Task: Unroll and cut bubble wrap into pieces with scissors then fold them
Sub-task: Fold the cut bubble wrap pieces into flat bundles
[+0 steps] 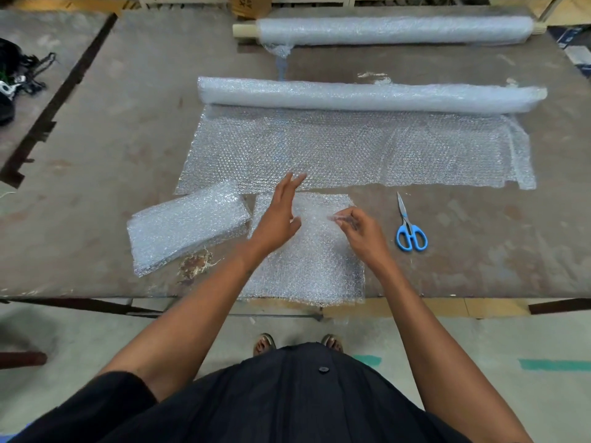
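- Clear cut sheet [307, 263] lies at the worktop's [128, 123] near edge: light, limp, slippery.
- Right hand [358, 231] pinches its folded edge; left hand [278, 215] hovers open-fingered.
- Best gripped at corners.

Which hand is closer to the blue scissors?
The right hand. It pinches the cut bubble wrap piece just left of the scissors. The left hand is farther away, open over the piece's left side.
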Available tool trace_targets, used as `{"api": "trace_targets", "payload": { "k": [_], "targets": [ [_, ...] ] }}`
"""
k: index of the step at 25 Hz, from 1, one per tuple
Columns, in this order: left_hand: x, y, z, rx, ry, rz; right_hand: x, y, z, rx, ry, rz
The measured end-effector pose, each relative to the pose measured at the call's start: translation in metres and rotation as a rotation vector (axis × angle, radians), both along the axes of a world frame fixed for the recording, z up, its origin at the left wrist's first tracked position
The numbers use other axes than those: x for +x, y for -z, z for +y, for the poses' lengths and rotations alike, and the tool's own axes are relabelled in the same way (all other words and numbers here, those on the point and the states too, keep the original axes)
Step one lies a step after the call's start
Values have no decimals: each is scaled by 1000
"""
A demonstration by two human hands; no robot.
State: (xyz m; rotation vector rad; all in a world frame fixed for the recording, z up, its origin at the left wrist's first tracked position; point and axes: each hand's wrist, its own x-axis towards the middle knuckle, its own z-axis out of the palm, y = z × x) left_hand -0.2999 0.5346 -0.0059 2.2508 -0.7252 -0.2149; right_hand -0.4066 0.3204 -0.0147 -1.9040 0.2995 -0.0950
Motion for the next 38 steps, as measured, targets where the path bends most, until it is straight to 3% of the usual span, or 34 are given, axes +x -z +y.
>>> {"api": "trace_targets", "payload": {
  "k": [4,7,10,15,19,22,28,35,38],
  "targets": [
    [33,-5,10,420,190,-211,-11,4,3,169,12,-37],
    [39,-2,23,522,186,-427,-14,15,1,196,55,-7],
    [31,4,35,450,122,-519,-20,26,-4,174,152,56],
    [11,1,29,258,-45,-197,-22,21,-5,100,206,92],
    [14,-8,30,74,-57,-90,-13,12,-10,273,188,61],
    [16,-9,41,80,43,-156,-19,8,-13,310,158,79],
    [-53,8,93,132,3,-317,-57,20,-20,271,67,108],
    [-99,32,118,97,-3,-320,-100,29,-10,-29,-26,19],
    [-108,38,124,186,31,-376,-114,38,-6,-177,-34,-57]
  ]
}}
